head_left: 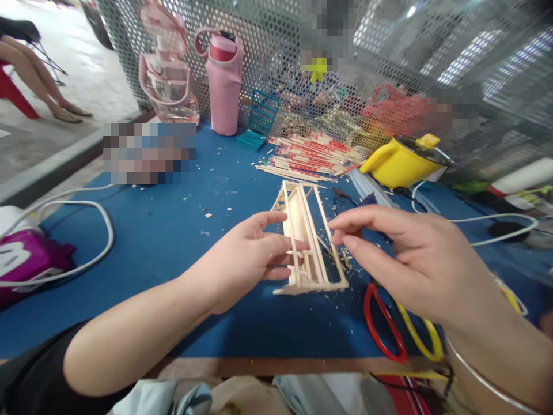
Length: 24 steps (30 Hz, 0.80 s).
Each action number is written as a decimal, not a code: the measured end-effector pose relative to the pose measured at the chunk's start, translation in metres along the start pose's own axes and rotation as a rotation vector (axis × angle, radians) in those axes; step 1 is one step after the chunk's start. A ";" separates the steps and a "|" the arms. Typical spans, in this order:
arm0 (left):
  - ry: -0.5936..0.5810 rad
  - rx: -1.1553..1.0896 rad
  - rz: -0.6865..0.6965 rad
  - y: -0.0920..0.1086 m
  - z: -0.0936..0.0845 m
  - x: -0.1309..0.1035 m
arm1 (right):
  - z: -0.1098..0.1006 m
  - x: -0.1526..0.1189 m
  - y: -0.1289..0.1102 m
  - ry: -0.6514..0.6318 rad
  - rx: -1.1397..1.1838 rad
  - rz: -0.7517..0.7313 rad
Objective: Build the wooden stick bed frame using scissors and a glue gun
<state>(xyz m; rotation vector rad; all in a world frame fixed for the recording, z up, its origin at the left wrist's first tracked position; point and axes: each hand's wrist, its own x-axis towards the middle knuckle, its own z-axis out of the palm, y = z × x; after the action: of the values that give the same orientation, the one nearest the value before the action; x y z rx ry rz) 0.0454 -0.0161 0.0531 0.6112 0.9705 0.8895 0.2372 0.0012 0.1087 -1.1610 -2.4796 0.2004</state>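
A small frame of pale wooden sticks [320, 245] lies on the blue table mat [173, 230] in front of me. My left hand [254, 251] is at its left side, fingers spread, some of them reaching in between the sticks. At the frame's right side is my right hand [401, 253], with thumb and forefinger brought together close to the right-hand stick. Whatever may be between those fingertips is too small to make out. Beyond the frame lies a pile of loose sticks with red paper [309, 155]. Crumbs and shavings are scattered around the frame.
Red and yellow handles [384, 328] lie near the front edge. A yellow pot [400, 164] stands back right. A pink bottle [223, 86], a clear bottle [170, 86] and a teal stand [259, 118] are at the back. White cables [108, 230] and a purple object [34, 265] are left.
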 end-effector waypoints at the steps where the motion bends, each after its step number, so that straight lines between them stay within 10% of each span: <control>1: 0.031 0.050 0.013 0.000 -0.001 0.001 | 0.001 -0.007 0.000 0.042 0.010 0.032; 5: 0.108 0.233 0.118 0.000 -0.008 0.005 | 0.014 -0.041 -0.004 0.195 0.075 0.186; 10: -0.064 0.149 -0.037 -0.005 -0.009 0.001 | 0.053 -0.068 -0.010 0.322 0.050 0.152; 24: 0.146 -0.265 0.159 -0.061 0.025 -0.048 | 0.044 -0.071 0.003 0.062 0.213 0.076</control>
<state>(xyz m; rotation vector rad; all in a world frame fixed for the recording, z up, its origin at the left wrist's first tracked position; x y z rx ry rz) 0.0766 -0.0900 0.0381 0.4043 0.9227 1.1956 0.2628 -0.0490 0.0473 -1.1537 -2.2974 0.4325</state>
